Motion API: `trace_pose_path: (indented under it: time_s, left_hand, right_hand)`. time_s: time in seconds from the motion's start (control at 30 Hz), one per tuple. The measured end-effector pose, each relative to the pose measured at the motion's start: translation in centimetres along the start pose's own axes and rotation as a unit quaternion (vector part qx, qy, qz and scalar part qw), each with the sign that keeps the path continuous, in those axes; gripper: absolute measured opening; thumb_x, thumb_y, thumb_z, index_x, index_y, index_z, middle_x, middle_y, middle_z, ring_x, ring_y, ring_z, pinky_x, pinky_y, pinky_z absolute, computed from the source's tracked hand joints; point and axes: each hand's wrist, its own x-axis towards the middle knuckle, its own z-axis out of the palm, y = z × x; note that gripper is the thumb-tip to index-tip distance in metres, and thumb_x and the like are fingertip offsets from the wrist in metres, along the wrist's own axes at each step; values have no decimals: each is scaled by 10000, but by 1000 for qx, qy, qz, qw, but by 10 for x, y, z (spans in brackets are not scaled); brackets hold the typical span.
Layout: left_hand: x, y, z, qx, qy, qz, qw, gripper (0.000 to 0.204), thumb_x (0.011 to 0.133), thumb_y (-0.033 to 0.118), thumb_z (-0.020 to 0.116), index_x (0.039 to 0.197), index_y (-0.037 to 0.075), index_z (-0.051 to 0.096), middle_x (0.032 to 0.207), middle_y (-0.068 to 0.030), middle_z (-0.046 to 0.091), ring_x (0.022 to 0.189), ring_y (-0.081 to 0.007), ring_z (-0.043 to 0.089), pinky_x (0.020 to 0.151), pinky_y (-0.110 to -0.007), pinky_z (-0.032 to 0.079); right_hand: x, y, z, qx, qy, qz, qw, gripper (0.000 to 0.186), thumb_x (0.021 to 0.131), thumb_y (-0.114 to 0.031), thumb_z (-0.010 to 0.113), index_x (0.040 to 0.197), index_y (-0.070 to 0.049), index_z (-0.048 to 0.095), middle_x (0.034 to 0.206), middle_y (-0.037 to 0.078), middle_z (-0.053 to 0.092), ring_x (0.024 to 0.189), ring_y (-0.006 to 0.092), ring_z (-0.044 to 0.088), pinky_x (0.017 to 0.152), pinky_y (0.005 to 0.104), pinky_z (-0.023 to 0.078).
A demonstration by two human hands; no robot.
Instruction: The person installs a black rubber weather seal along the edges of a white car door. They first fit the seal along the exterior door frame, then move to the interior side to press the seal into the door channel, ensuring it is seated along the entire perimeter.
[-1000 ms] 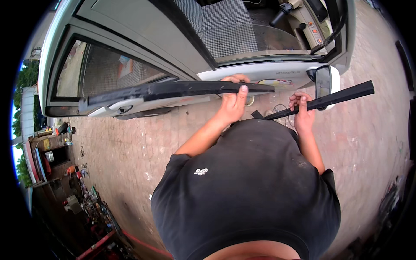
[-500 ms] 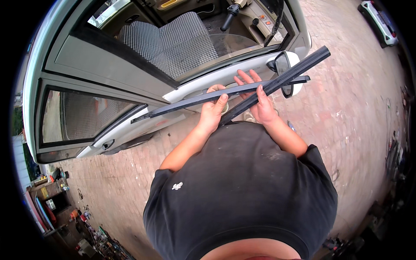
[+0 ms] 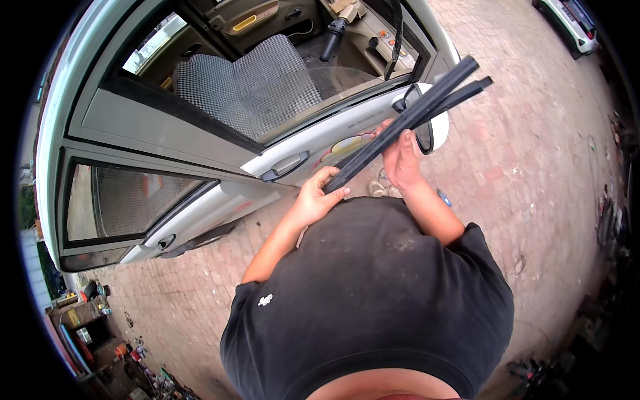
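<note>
Two long black window trim strips are bunched together in front of my chest, pointing up and to the right. The upper strip (image 3: 400,128) overlaps the other strip (image 3: 464,95), and their far ends spread slightly apart near the door mirror. My left hand (image 3: 319,198) is closed around their lower end, thumb lying along the near side. Farther up, my right hand (image 3: 403,161) is closed on both strips, its thumb on the near side and its fingers partly hidden behind them.
A white vehicle (image 3: 157,140) stands ahead and to the left, with a checkered seat (image 3: 257,77) inside. Its door mirror (image 3: 437,130) is close beyond the strips. Brick paving (image 3: 520,180) surrounds me. Tools and clutter (image 3: 150,373) lie at lower left; another car (image 3: 570,27) is at far right.
The strips were crossed, one reaching far left; now they lie nearly parallel, both pointing up to the right. My left hand has moved down to their lower end. My right fingers have closed.
</note>
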Motion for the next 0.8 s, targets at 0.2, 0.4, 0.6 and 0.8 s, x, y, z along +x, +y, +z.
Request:
trace_pose_path:
  time_s: [0.2,0.4,0.6,0.8]
  left_hand:
    - [-10,-14,-37,307,206,169,914,288,919,204,681,1133,12,654,1019,-155,685,922,-338,658,784,-396,514]
    - [-13,-11,-44,389,259,218,857,242,889,93,656,1125,39,676,857,-131,624,817,-335,611,754,-401,492]
    - [-11,-15,-44,384,270,240,850,271,871,67,671,1140,43,687,851,-118,624,808,-309,616,758,-392,490]
    - [-10,-15,-42,374,264,258,850,270,877,56,665,1145,49,697,854,-126,626,801,-311,612,757,-380,490]
  right_hand:
    - [15,-27,-15,-75,66,-96,990,169,983,-202,640,1021,-93,516,694,-30,410,618,97,403,648,292,411]
    - [11,-14,-21,-126,91,-2,988,230,978,-216,653,1106,-38,583,678,-32,418,563,84,385,592,277,399]
    - [7,-5,-24,-114,97,54,987,310,982,-237,648,1187,-14,582,661,-39,409,575,83,392,597,272,400]
    - [12,2,-26,-133,83,52,986,375,982,-256,646,1236,11,577,715,-13,471,634,97,444,604,272,411]
